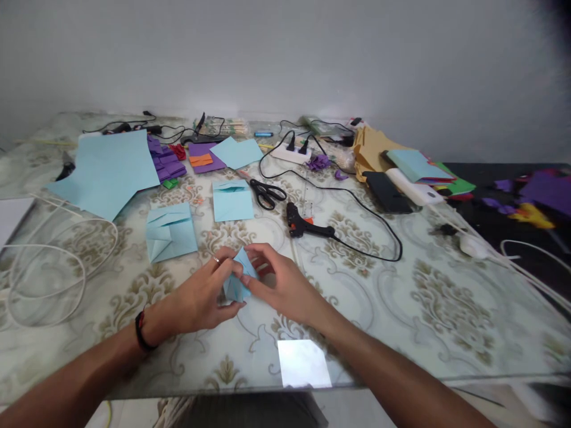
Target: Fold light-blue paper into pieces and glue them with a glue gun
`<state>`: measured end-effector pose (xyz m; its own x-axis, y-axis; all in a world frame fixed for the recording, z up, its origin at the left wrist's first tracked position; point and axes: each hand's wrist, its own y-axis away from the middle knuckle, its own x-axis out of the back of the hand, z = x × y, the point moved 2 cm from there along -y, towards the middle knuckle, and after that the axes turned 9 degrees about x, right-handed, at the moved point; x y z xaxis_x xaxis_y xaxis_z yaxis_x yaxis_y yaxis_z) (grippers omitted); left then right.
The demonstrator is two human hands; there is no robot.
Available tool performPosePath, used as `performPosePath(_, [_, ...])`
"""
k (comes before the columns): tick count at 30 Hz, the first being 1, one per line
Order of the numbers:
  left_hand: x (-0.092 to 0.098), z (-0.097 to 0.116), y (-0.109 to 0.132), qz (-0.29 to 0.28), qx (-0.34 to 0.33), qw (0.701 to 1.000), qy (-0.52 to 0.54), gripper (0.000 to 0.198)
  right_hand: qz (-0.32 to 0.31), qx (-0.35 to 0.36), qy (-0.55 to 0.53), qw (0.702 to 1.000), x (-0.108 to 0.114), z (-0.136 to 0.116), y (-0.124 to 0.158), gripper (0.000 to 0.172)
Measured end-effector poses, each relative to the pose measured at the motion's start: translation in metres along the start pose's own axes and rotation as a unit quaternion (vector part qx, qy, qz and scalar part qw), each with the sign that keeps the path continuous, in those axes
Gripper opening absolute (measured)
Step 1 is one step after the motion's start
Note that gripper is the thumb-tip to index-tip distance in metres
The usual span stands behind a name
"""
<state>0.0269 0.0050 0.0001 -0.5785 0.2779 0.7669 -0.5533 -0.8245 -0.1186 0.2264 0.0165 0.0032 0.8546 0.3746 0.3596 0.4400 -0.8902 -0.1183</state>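
Note:
My left hand and my right hand meet over a small folded piece of light blue paper near the table's front middle. Both hands pinch it, fingers closed on its edges, so much of it is hidden. My left wrist wears a dark band. Just beyond lie two more folded light blue pieces, one to the left and one further back. A large light blue sheet lies at the back left.
Black scissors and a black glue gun with its cable lie behind my hands. Purple papers, a power strip, a paper stack and a phone sit further back. White cable loops at left.

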Motion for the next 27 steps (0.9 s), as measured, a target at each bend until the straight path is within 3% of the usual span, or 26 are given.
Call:
performPosePath(8, [-0.0009,-0.0015,0.0012,0.010,-0.021,1.000,-0.013,0.041,0.010,0.013,0.023,1.000,0.0004,0.0012,-0.0001,0.046])
performPosePath(16, [-0.0002,-0.0003,-0.0001,-0.026,-0.012,1.000,-0.010,0.046,-0.004,0.015,0.078,0.997,0.0007,-0.0010,0.0001,0.048])
performPosePath(27, [0.0009,-0.0029,-0.0008,0.007,-0.013,1.000,-0.016,0.043,0.000,0.002,0.031,1.000,0.0029,0.0006,0.0008,0.050])
